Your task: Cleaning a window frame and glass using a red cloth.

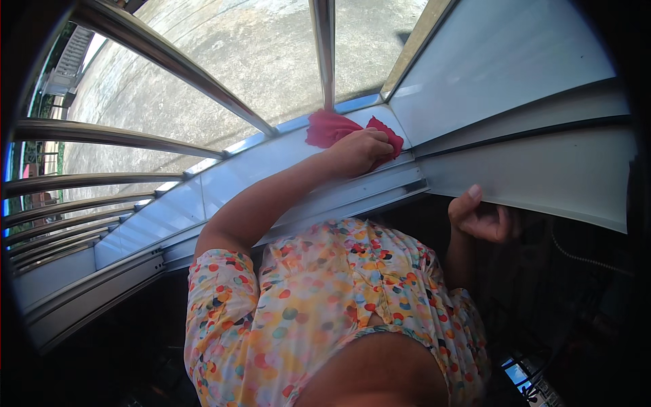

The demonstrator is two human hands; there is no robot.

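Observation:
My left hand (358, 152) is closed on a pink-red cloth (333, 129), pressing it onto the white tiled window sill (264, 155). Part of the cloth spreads past my knuckles towards the base of an upright metal bar (324, 61); another fold sticks out on the right near the sill's corner. My left forearm crosses above the aluminium window track (351, 196). Off to the right, my right hand (480, 216) is raised beside the lower edge of the pale window jamb (529, 168). Its thumb points up and its fingers curl loosely around nothing; they look slightly blurred.
Several shiny metal bars (173, 66) line the window's outer side. Beyond them lies sunlit concrete ground (229, 71). A white side wall (508, 66) bounds the sill on the right. A beaded chain (585, 260) hangs in the dark area at right.

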